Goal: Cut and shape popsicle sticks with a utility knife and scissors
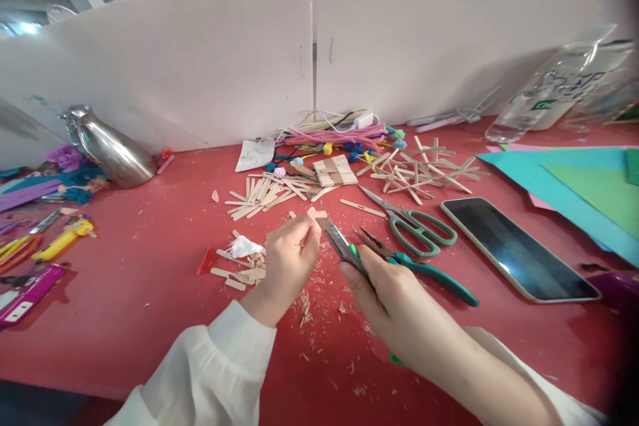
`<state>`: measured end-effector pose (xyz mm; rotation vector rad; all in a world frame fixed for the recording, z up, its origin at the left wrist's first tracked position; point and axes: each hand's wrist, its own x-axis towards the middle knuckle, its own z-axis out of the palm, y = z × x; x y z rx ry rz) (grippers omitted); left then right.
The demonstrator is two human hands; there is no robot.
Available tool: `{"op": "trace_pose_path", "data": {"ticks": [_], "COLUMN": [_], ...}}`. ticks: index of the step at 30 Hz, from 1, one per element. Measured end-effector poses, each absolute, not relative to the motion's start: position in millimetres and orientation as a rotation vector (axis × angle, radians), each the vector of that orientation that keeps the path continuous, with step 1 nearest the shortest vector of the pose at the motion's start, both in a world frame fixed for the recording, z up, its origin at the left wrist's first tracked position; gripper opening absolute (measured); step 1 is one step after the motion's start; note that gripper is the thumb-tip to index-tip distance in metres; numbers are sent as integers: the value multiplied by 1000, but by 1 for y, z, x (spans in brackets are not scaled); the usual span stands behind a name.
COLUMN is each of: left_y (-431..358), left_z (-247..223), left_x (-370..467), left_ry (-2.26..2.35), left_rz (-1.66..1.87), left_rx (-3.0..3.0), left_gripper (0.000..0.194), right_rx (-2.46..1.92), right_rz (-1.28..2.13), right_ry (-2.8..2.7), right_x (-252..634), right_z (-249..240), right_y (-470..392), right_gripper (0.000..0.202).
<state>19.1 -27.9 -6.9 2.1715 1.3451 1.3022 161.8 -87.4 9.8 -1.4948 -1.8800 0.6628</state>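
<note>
My left hand [293,254] is closed in a pinch on a small piece of wooden craft stick [318,214], most of which the fingers hide. Wrapped round a box cutter [338,239] is my right hand [387,289]; the blade end meets the stick piece at my left fingertips. Wood shavings [305,309] lie scattered on the red table below both hands. Beside my right hand are green-handled scissors [424,229] and pliers with teal handles [439,276]. Short cut sticks [239,274] and a crumpled white scrap [244,246] lie left of my left hand.
Loose craft sticks [262,196] and a banded bundle [335,172] lie ahead, before pink pipe cleaners [344,133]. A phone [519,249], coloured paper [569,180] and a plastic bottle [524,106] are at right. At left stand a metal jug [112,150], a yellow glue gun [64,239] and a purple power strip [32,296].
</note>
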Motion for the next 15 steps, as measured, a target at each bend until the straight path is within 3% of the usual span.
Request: {"op": "trace_pose_path", "data": {"ticks": [8, 15], "left_y": [-30, -29], "left_z": [0, -4], "left_x": [21, 23], "left_ry": [1327, 1309], "left_rz": [1391, 1330], "left_rx": [2260, 1859], "left_gripper": [26, 19], "right_rx": [-1360, -748], "right_rz": [1516, 2109], "right_ry": [-1424, -835], "right_x": [159, 159], "right_z": [16, 12], "right_y": [-95, -84], "right_gripper": [31, 28]}}
